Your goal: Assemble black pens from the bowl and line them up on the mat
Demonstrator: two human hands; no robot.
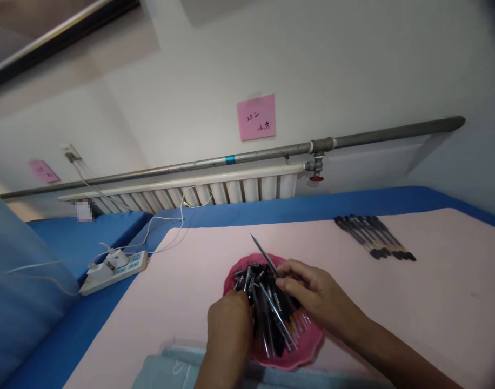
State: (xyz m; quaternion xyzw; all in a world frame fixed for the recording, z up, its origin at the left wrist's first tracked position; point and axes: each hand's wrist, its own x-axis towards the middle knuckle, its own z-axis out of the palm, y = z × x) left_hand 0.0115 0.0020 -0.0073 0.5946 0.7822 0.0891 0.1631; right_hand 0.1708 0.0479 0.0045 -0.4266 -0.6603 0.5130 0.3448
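Observation:
A pink basket (312,346) with a wavy rim stands before me, full of loose pen parts (267,305), black and clear ones among them. My right hand (308,289) pinches an uncapped pen (263,253) above the basket's right side, its pointed tip slanting up and to the left. At the basket's left side, my left hand (231,324) is closed, with its fingertips down among the parts. What it holds, if anything, is hidden. Farther back on the right, several dark-capped pens (373,235) lie in a row on the pink sheet (182,286).
A white power strip (113,273) with chargers and cables lies on the blue surface (65,329) at left. Folded light-blue cloth (166,370) rests at the near edge. Behind the table are a radiator (231,190), a pipe with a red valve (316,179) and a pink note (256,118).

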